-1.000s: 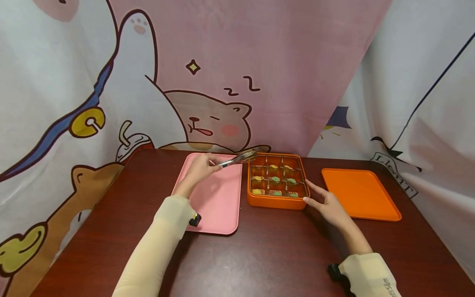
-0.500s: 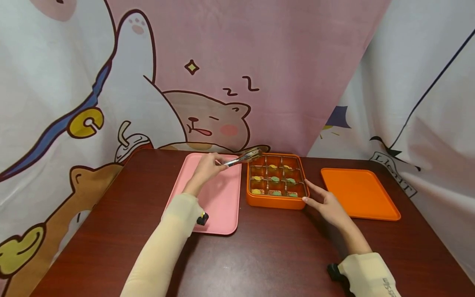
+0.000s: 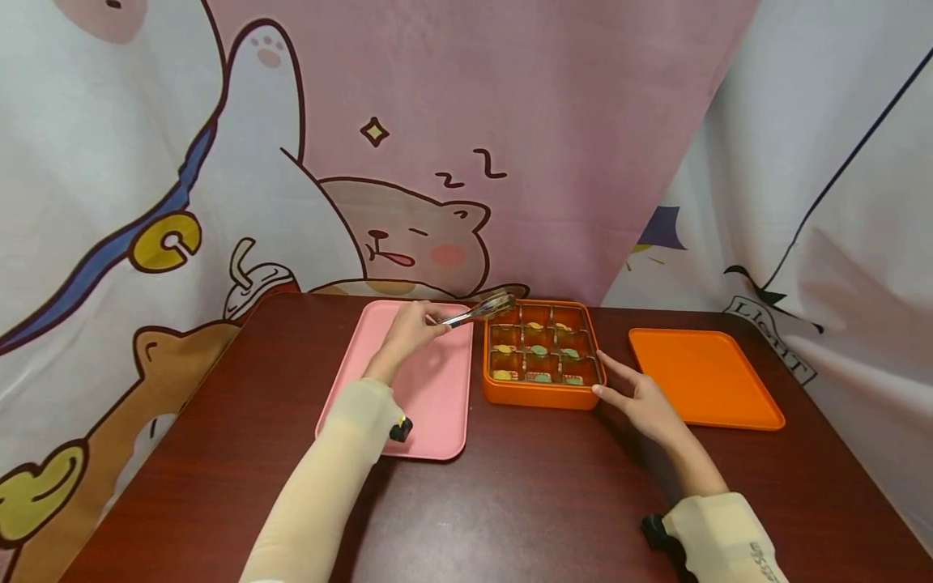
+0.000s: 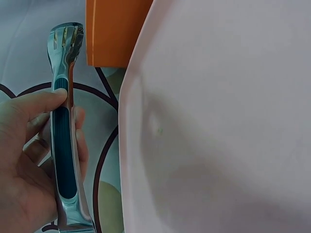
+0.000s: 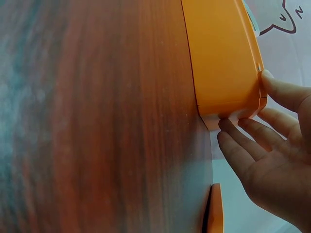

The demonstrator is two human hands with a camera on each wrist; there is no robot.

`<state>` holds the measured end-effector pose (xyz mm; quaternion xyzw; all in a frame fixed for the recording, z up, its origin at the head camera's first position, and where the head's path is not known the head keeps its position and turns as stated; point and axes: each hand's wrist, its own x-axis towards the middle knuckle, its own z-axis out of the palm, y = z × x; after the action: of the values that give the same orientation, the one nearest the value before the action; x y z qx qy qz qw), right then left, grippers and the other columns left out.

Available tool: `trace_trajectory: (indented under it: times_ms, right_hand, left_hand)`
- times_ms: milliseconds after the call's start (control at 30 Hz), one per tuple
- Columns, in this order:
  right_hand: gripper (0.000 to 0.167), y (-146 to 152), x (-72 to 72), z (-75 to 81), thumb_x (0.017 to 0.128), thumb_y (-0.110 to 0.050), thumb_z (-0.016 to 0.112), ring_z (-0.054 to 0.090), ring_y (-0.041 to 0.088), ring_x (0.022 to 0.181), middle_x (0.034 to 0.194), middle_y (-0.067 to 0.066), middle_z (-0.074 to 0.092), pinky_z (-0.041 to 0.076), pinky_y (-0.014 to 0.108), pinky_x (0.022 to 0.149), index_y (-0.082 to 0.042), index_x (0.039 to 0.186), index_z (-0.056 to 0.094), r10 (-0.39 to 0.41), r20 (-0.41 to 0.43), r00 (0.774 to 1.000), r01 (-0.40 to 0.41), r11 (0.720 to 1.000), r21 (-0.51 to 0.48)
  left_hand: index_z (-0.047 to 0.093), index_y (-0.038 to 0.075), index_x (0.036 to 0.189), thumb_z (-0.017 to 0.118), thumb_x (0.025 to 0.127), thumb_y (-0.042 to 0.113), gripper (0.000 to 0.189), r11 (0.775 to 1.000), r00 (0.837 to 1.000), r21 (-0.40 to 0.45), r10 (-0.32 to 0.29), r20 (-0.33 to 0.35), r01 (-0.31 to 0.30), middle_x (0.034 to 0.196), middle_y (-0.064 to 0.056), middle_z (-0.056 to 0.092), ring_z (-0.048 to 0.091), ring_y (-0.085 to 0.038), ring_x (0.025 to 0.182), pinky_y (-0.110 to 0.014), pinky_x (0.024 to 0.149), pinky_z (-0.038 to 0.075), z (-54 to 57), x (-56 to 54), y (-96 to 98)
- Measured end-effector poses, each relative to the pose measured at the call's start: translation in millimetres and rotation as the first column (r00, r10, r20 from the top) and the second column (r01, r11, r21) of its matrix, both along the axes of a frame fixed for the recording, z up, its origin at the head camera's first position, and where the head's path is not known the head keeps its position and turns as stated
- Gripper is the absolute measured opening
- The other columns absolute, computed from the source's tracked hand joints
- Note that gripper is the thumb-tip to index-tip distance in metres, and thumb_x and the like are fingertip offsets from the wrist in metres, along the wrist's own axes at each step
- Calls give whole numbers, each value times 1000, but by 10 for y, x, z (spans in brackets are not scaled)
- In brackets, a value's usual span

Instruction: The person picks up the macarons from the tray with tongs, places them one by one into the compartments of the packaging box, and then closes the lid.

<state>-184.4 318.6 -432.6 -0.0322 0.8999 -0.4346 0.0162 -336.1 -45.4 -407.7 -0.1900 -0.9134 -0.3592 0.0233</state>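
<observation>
My left hand [image 3: 410,330] holds slotted metal tongs [image 3: 477,311] above the pink tray, their heads reaching over the back left corner of an orange box [image 3: 543,397]. In the left wrist view the thumb presses the dark grip of the tongs [image 4: 64,145], and the two arms lie close together. Whether anything sits between the heads cannot be told. Small yellow and green pieces [image 3: 539,351] lie in several of the box's compartments. At the front right corner, my right hand [image 3: 641,402] grips the box, thumb at the rim and fingers against the side wall [image 5: 226,63].
A pink tray [image 3: 433,421] lies left of the box on the dark wooden table [image 3: 503,502]. To the right is a flat orange lid or tray [image 3: 707,379]. A printed curtain [image 3: 554,146] hangs along the table's back edge.
My left hand has shifted a little to the right, bringing the tongs' heads further over the box's back left corner. The right hand keeps its place on the box.
</observation>
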Motion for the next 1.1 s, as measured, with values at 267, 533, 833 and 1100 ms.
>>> trace_trajectory:
  times_ms: [267,533,833,1100]
  right_hand:
    - [68,-2,-11,2,100,-28,61,27,48,146,158,27,32,24,71,111,-15,158,28,-4,0,1000,4,1000,1]
    - [69,4,-11,-1,99,-29,61,24,49,147,158,27,31,22,72,111,-15,158,28,-4,5,1000,4,1000,-3]
    - [70,-7,-6,-3,99,-30,62,24,49,147,158,27,31,22,72,111,-15,158,28,-3,9,1000,3,1000,-8]
    - [69,2,-1,5,99,-31,61,22,50,147,158,27,31,21,73,110,-14,158,28,-1,2,1000,1,1000,-1]
  left_hand:
    - [77,9,108,75,88,15,22,1000,1000,-8,-5,17,5,104,-10,75,70,-25,93,-37,82,55,5,-13,25]
    - [77,11,108,75,87,15,21,1000,1000,-4,-17,18,17,99,-9,76,70,-23,89,-35,79,53,-10,-12,46]
    - [75,12,114,77,85,18,31,1000,1000,7,-2,28,2,102,-8,75,68,-22,87,-32,76,50,-17,1,46]
    - [72,6,118,76,85,21,37,1000,1000,-5,4,24,-4,112,-11,70,67,-27,98,-39,85,53,77,23,3]
